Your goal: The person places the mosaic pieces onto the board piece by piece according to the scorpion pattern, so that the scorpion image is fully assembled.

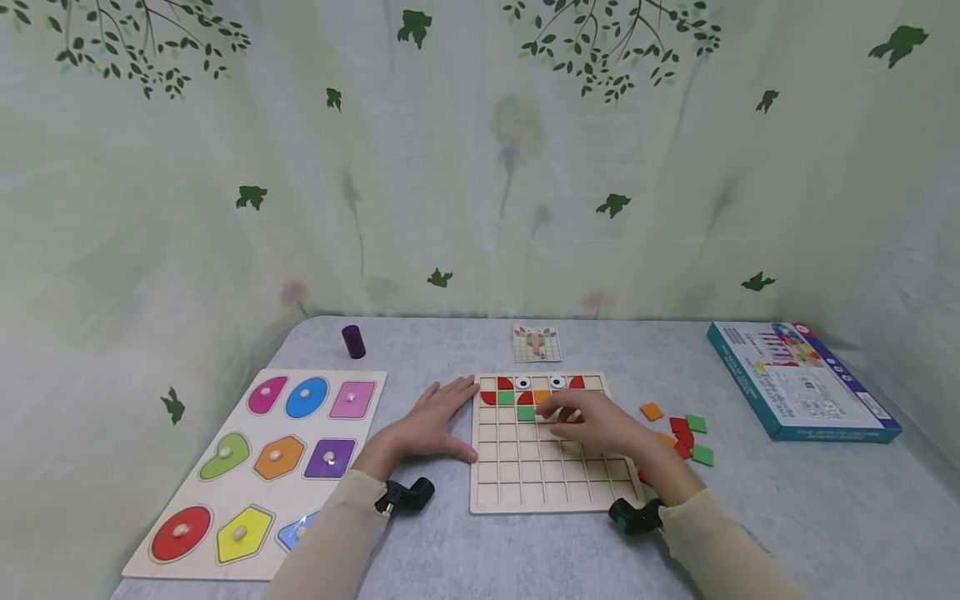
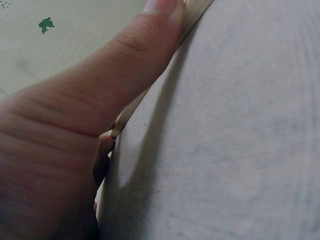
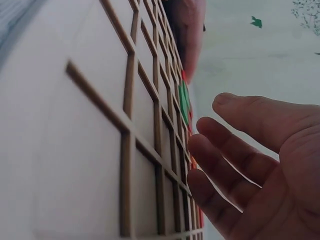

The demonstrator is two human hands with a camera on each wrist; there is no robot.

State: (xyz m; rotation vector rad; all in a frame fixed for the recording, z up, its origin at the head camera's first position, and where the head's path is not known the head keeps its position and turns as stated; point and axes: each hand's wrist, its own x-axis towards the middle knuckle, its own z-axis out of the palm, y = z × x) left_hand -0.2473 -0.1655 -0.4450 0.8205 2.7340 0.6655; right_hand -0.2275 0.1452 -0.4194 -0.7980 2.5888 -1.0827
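Right hand [image 1: 597, 422] loosely bent, I reach over the gridded board [image 1: 551, 472], lower centre of the frame; fingertip contact seems unclear. My left hand [image 1: 427, 425], fingers extended, touches its left edge.

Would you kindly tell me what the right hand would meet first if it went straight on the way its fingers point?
The right hand would probably meet the lower green square tile on the pale wooden grid board, but depth is unclear, so the board itself might come first.
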